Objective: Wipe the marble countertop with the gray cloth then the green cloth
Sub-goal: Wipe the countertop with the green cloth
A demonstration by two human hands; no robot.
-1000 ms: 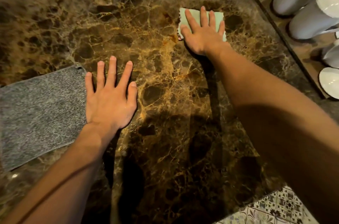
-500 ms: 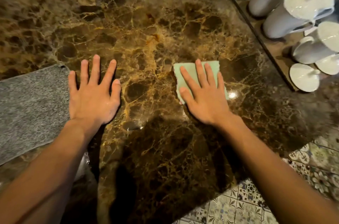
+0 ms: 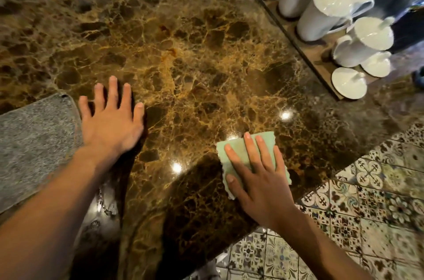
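Right hand (image 3: 263, 178): laid flat, palm down, fingers slightly apart, pressed onto the green cloth (image 3: 241, 153); nothing is gripped, the cloth is pinned under palm and fingers.

Green cloth: small, folded, with a ragged edge; spread on the marble countertop (image 3: 183, 50) close to its near edge, partly covered by the hand.

Left hand (image 3: 110, 121): flat on the bare marble, fingers spread, empty; its outer edge lies just beside the gray cloth (image 3: 34, 142), contact not certain.

Gray cloth: lying spread out at the left of the counter, unattended.

Marble countertop: dark brown with gold veining, glossy, with several light reflections near the green cloth.

Wooden tray (image 3: 298, 43): at the far right of the counter, carrying white lidded pots (image 3: 332, 11); well apart from both hands.

Patterned floor tiles (image 3: 367, 211): seen beyond the counter edge, lower right.

Step in hand, as judged: the second stage, the wipe with the green cloth, the gray one being set aside.

Next move, as judged: steady downward pressure while the cloth is pushed over unwiped marble; care is called for at the near edge, where the cloth could slip off, and by the tray.
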